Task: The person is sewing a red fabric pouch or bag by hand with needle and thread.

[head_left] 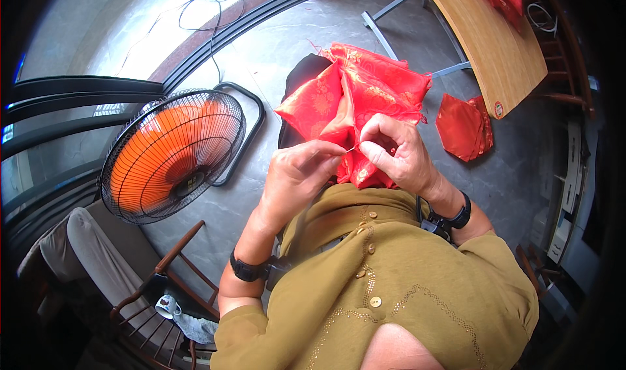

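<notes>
A red cloth (381,83) with a gold pattern and frayed edges lies gathered over my lap. Above its near part, my left hand (300,171) pinches a thin, pale needle (351,149) between thumb and index finger. Facing it, my right hand (404,154) brings thumb and index fingertips together in a ring close to the needle's other end. Whatever those right fingertips hold is too small to make out. Both hands are over the cloth, their fingertips almost meeting.
A floor fan (176,154) with orange blades stands at the left. Folded red cloth (464,127) lies on the floor at the right, below a wooden table (495,50). A wooden chair (163,265) holding a mug (167,306) is at the lower left.
</notes>
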Tool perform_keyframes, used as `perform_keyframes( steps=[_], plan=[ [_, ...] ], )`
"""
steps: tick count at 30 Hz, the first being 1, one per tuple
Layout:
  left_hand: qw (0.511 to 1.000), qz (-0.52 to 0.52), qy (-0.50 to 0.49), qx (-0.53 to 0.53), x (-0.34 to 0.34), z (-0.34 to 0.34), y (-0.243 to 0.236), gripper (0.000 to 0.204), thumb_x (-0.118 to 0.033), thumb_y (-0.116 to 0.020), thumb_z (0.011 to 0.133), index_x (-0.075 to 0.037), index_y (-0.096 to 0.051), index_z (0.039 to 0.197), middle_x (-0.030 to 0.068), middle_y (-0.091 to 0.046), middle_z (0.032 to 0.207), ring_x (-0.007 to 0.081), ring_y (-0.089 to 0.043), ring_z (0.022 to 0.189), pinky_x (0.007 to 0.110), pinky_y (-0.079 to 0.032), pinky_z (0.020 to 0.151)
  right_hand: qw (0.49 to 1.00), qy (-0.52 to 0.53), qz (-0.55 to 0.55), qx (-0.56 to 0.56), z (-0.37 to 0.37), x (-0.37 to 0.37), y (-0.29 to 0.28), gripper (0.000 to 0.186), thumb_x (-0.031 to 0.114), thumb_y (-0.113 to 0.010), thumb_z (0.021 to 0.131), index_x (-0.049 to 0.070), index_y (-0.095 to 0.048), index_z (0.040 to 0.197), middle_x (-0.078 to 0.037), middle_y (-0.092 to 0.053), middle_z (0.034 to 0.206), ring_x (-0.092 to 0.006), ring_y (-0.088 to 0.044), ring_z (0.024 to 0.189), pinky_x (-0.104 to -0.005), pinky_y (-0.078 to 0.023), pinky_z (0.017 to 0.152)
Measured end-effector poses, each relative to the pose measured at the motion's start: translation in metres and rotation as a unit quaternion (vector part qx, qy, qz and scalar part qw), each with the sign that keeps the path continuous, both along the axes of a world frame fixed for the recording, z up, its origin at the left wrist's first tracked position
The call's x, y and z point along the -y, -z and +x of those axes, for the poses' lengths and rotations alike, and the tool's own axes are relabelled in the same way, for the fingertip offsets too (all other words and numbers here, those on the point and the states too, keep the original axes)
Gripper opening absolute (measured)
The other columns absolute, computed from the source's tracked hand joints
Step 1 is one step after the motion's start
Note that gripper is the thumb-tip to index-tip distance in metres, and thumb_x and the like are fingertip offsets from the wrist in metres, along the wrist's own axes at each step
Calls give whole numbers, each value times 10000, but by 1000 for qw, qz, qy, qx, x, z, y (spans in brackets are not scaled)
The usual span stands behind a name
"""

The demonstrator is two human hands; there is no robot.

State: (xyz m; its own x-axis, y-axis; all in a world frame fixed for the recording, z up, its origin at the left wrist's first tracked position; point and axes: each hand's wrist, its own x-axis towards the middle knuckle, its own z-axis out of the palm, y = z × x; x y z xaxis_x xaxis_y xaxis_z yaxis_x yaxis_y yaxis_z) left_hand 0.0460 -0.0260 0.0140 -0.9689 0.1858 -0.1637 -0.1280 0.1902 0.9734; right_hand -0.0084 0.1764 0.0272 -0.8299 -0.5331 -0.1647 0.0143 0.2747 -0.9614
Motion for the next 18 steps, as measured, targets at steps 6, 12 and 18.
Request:
perform_keyframes(
  steps=[6,12,18],
  plan=[
    [994,-92,-2,-59,-4,-2,-6,119,-55,-647,817,-33,-667,932,20,-623,666,29,-516,555,200,-423,527,995,6,29,-91,0,4,-4,41,0,-580,785,18,-546,798,-22,-502,661,-88,-475,584,-245,-372,521],
    [993,-87,-7,-77,-4,-2,-5,112,-69,-659,805,-44,-674,913,28,-619,661,33,-482,511,211,-406,498,977,12,38,-209,0,6,-4,110,-37,-623,719,23,-548,772,-92,-520,639,-213,-527,547,-317,-416,511],
    [996,-71,-3,-52,-5,-4,-7,101,-57,-642,816,-24,-670,908,38,-634,682,26,-507,558,204,-420,525,964,20,26,-263,1,6,0,160,-63,-668,682,32,-567,762,-79,-525,635,-211,-546,548,-315,-426,506]
  ],
)
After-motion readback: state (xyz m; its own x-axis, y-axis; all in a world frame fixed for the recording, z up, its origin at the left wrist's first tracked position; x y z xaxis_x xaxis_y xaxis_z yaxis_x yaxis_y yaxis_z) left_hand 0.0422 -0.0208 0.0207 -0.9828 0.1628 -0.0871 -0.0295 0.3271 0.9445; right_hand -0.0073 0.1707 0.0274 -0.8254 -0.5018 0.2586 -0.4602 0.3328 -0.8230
